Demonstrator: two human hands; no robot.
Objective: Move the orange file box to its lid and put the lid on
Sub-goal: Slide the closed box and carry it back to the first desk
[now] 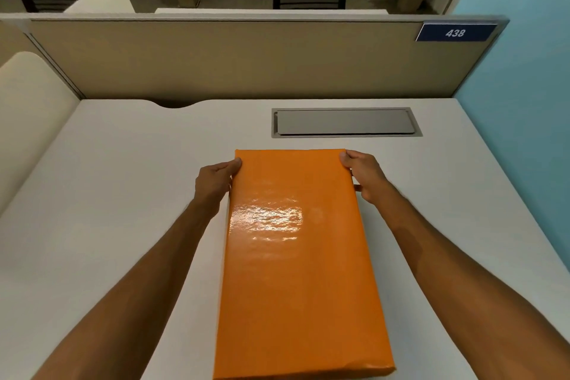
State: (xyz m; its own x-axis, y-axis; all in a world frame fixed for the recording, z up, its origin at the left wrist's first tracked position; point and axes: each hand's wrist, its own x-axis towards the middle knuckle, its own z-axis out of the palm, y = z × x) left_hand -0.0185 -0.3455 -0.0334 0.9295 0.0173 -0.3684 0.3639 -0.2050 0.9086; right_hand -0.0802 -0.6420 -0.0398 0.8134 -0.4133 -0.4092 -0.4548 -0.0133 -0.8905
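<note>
Orange file box (296, 256): seen from above as a long glossy rectangle, its long axis running away from the person. The top surface is plain orange with no label or print; a bright wrinkled reflection is seen on the upper middle part. The surface looks slightly rippled, like a plastic or coated covering. The far corners are rounded; the near right corner looks a little creased. Whether the visible face is the lid or the box itself cannot be told, as no seam is seen.

Position: the box is located at the middle of the white desk (108, 194), its near end reaching the bottom edge of the view. Whether it rests fully on the desk or is lifted slightly cannot be told. The far end is just short of a grey metal cable hatch (345, 122) set into the desk.

Left hand (216, 182): clasped on the far left corner, thumb laid on the top edge, fingers hidden down the side.

Right hand (364, 176): clasped on the far right corner, thumb on the top edge, fingers curled along the side.

Behind the desk a beige partition (231, 58) is seen, bearing a blue plate (455, 32) marked 438.
</note>
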